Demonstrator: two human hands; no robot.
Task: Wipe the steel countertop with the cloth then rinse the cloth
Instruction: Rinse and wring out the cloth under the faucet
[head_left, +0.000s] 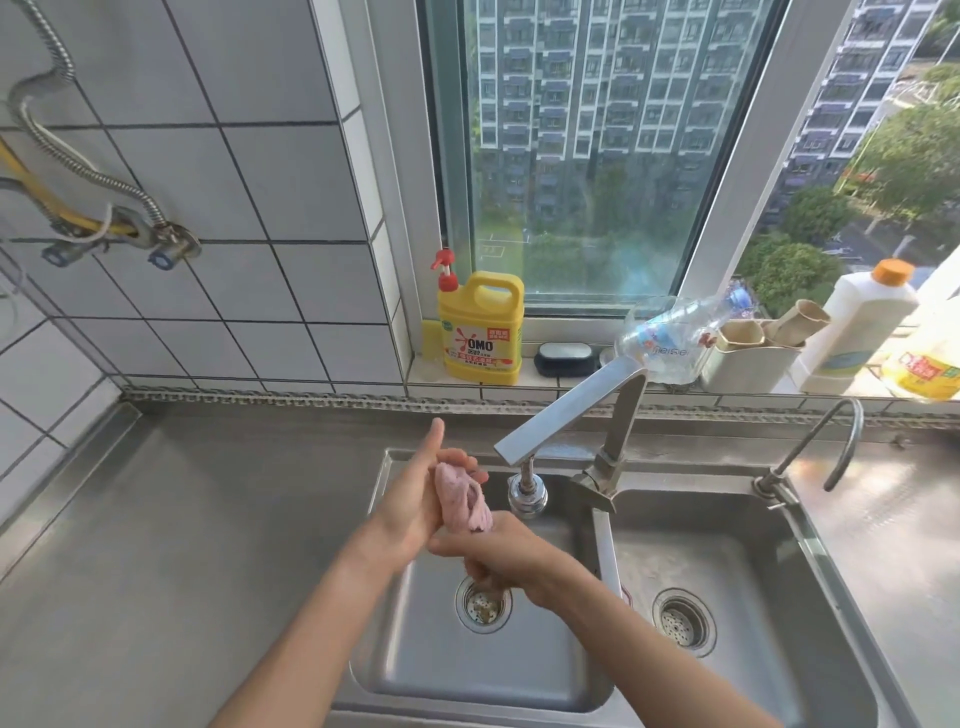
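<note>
The countertop (171, 519) and sink (727, 545) were brushed steel with a dull sheen; the tap (566, 410) was brighter polished metal. The pink cloth (462, 499) looked soft and fuzzy. The yellow detergent bottle (480, 332) was glossy plastic, the wall tiles (234, 182) smooth and glazed

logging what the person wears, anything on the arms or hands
Nothing shows on them. Both forearms are bare up to the frame's edge, no sleeves in view. The left hand and right hand have no gloves, and no watch, bracelet or ring shows.
</note>
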